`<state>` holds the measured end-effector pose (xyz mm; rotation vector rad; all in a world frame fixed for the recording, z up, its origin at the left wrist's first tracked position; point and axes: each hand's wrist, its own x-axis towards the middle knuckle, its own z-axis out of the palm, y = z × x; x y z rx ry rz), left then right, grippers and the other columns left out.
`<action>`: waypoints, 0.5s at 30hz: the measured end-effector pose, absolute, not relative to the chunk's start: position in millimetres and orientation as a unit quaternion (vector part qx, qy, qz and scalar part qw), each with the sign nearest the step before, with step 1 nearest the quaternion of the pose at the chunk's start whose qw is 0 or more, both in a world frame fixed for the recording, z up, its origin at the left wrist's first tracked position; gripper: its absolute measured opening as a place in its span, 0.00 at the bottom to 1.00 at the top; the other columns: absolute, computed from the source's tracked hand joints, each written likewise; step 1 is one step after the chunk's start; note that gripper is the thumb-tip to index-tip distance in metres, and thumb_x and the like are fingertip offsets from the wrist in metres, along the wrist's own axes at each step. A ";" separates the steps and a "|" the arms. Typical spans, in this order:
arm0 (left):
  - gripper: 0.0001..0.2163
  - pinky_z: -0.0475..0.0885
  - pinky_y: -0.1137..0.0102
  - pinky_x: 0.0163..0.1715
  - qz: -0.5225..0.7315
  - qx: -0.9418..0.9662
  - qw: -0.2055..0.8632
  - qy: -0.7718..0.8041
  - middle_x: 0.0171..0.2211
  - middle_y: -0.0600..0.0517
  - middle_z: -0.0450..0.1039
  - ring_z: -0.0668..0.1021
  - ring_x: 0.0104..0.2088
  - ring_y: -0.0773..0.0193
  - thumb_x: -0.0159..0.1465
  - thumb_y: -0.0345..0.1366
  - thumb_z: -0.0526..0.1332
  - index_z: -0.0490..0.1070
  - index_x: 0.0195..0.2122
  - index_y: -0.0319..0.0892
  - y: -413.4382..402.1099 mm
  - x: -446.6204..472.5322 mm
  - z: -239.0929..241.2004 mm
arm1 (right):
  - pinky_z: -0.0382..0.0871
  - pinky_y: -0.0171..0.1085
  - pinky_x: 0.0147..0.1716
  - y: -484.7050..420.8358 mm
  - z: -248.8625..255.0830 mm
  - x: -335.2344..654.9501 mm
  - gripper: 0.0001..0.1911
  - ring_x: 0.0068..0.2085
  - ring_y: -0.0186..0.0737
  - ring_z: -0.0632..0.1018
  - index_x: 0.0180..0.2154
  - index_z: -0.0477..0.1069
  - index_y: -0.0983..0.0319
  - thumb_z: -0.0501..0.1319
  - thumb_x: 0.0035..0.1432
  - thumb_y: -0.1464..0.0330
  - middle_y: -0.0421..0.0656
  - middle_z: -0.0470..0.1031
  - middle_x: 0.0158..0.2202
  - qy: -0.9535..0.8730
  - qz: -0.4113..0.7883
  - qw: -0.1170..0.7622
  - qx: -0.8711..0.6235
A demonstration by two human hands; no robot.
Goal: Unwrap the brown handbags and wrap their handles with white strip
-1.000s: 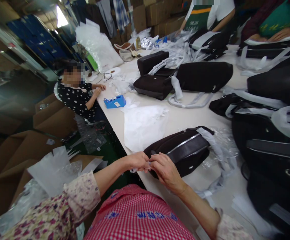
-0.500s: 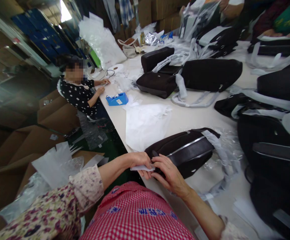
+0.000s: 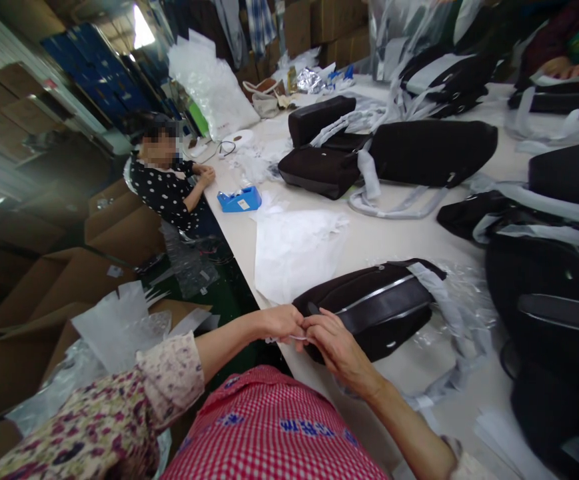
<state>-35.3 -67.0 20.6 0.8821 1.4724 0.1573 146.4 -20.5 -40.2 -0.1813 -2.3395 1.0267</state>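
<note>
Close to the table's near edge, my left hand (image 3: 282, 323) has its fingers closed on a thin white strip (image 3: 296, 338), which looks like paper or wrapping. My right hand (image 3: 336, 347) meets it there, thumb and fingers pinched at the strip's other end. Most of the strip is covered by my fingers. Just beyond both hands lies a black bag (image 3: 384, 313) with silvery trim lines, its handle (image 3: 456, 333) wrapped in pale film. A white sheet (image 3: 296, 250) is spread on the table behind the bag.
More black bags (image 3: 434, 153) with wrapped handles crowd the back and right. A blue tape dispenser (image 3: 240, 199) stands near the left table edge (image 3: 234, 250). A co-worker in a dotted top (image 3: 162, 190) sits beyond it. Open cardboard boxes (image 3: 34, 333) fill the floor at left.
My fingers have drawn closer together, and the white strip now shows less, as a thin edge. The seated co-worker's hands have come together. The view has shifted slightly.
</note>
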 end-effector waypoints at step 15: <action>0.13 0.66 0.71 0.39 0.097 0.548 0.402 0.727 0.29 0.52 0.72 0.73 0.34 0.62 0.67 0.34 0.49 0.68 0.27 0.42 -100.5 -8.5 30.5 | 0.66 0.43 0.40 -30.5 -34.4 136.7 0.09 0.36 0.43 0.72 0.34 0.64 0.58 0.50 0.66 0.73 0.43 0.71 0.34 -0.836 0.414 0.299 -0.200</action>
